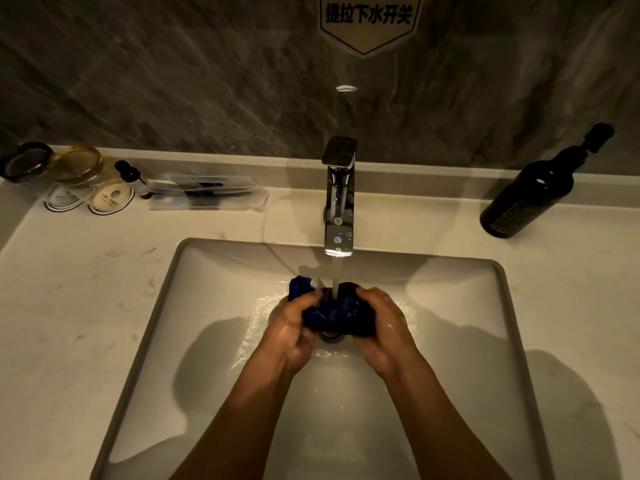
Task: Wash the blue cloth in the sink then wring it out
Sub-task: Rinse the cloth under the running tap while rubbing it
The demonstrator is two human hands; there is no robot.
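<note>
Head camera looks down on a pale counter (69,306) with a white rectangular sink (214,271) set into it, below a dark stone wall (173,81). At the far edge of the sink stands a chrome tap (338,202), and its stream of water (335,275) falls on the blue cloth (337,315), which is bunched over the drain (330,336). The left hand (294,327) and the right hand (384,327) both close their fingers around the cloth, one on each side. On the far right of the counter is a dark pump bottle (533,192); its label is too dim to read. On the far left are two glasses (74,164) on paper coasters (110,200), and just right of them a clear tray (207,192) with wrapped items inside. A sign (369,19) on the wall reads 提拉下水开关.
</note>
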